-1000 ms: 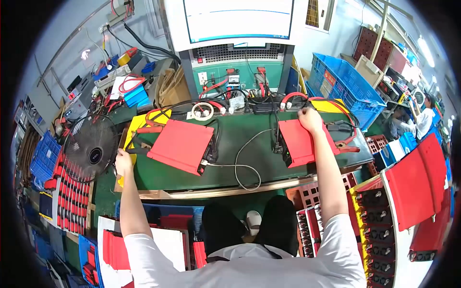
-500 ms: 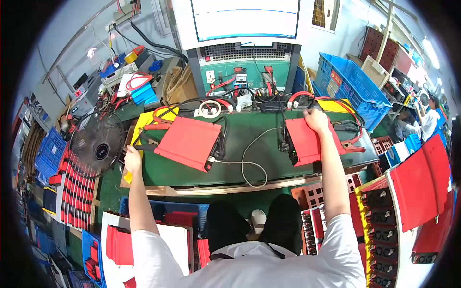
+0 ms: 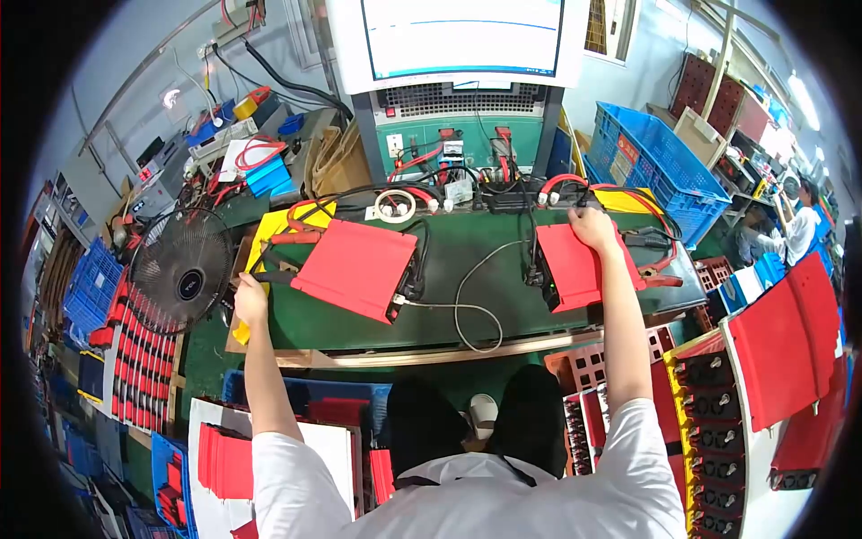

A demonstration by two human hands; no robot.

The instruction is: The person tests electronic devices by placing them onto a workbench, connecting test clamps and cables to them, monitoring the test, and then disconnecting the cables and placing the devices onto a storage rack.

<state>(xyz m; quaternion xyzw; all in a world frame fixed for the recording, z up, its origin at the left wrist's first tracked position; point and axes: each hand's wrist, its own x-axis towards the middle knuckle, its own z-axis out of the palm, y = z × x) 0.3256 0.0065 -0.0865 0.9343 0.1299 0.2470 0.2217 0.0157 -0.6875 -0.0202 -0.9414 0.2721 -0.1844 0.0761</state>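
Note:
Two flat red metal-cased boxes with cables lie on the green bench [image 3: 449, 314]. Beside the left red box [image 3: 353, 269], my left hand [image 3: 250, 301] is closed around the black handle of a cable clamp [image 3: 277, 277] at the box's left side. A red clamp [image 3: 296, 238] sits just above it on the same side. My right hand [image 3: 594, 231] rests on the far part of the right red box [image 3: 566, 269], its fingers curled over the far edge; the fingertips are partly hidden. A black clamp [image 3: 646, 238] and a red clamp [image 3: 662, 280] are at that box's right side.
A grey cable [image 3: 460, 305] loops between the boxes. Behind them stand a test cabinet [image 3: 467, 135] and monitor [image 3: 462, 40]. A fan [image 3: 184, 274] is at left, a blue crate [image 3: 660, 166] at right. Racks of red parts [image 3: 781, 341] flank me; another person [image 3: 802, 225] sits far right.
Both hands stay at nearly the same places. The whole view shifts very slightly; the boxes and clamps show no clear movement of their own.

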